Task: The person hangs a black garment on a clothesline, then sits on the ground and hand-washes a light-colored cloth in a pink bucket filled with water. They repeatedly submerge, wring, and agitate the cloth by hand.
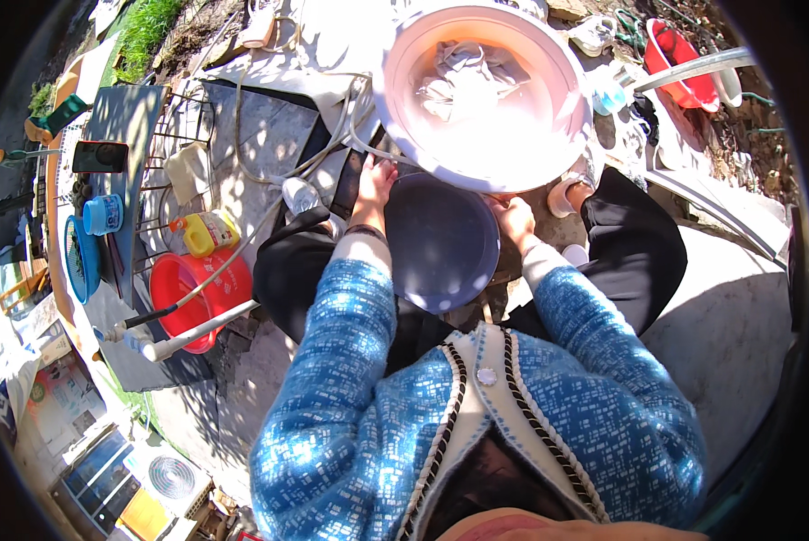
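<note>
Between my knees is a dark blue-grey basin (442,242), tilted so that I look into its smooth inside. My left hand (377,182) is at its upper left rim, with the fingertips pointing away from me. At the right rim, my right hand (515,219) is closed on the edge, fingers curled and partly hidden. Just beyond, a larger pale pink-white basin (570,117) overlaps the dark one's far edge. Wet light-coloured cloth (467,77) lies inside it in cloudy water, partly washed out by glare.
To my left stand a red bucket (174,287), a yellow jug (208,233), a blue tub (103,215) and a phone (100,157). A hose (240,126) loops over the ground. A red container (679,68) and a grey pipe (693,68) are at the far right.
</note>
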Motion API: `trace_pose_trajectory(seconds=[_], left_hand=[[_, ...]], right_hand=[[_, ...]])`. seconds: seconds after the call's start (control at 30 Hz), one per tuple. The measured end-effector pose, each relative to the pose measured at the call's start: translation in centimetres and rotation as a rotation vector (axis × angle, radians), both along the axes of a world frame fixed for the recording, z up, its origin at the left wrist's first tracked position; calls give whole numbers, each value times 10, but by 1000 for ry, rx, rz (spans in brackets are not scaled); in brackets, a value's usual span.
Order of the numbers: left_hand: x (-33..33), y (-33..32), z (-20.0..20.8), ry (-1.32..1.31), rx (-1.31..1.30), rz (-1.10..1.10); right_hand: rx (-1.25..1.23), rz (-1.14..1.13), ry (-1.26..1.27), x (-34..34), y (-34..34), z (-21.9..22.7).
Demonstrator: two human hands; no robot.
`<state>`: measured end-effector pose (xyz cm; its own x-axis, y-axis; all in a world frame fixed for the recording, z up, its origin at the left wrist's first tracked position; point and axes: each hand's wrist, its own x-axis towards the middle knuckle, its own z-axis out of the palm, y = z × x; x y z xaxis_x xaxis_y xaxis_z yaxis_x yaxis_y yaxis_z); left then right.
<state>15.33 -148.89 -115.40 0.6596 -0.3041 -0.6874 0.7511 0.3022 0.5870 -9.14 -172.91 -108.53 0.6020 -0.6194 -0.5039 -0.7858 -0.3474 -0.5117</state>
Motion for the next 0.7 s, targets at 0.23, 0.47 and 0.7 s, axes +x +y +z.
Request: trace_pose_trajectory(seconds=[0.23, 0.47, 0.7], left_hand=[[-16, -32, 38, 113, 528, -180], [-16, -40, 93, -93, 486, -191], [29, -46, 188, -349, 329, -550]], right_hand=[[141, -76, -39, -7, -45, -44], [444, -68, 160, 1, -54, -20], [380, 511, 413, 48, -121, 128]])
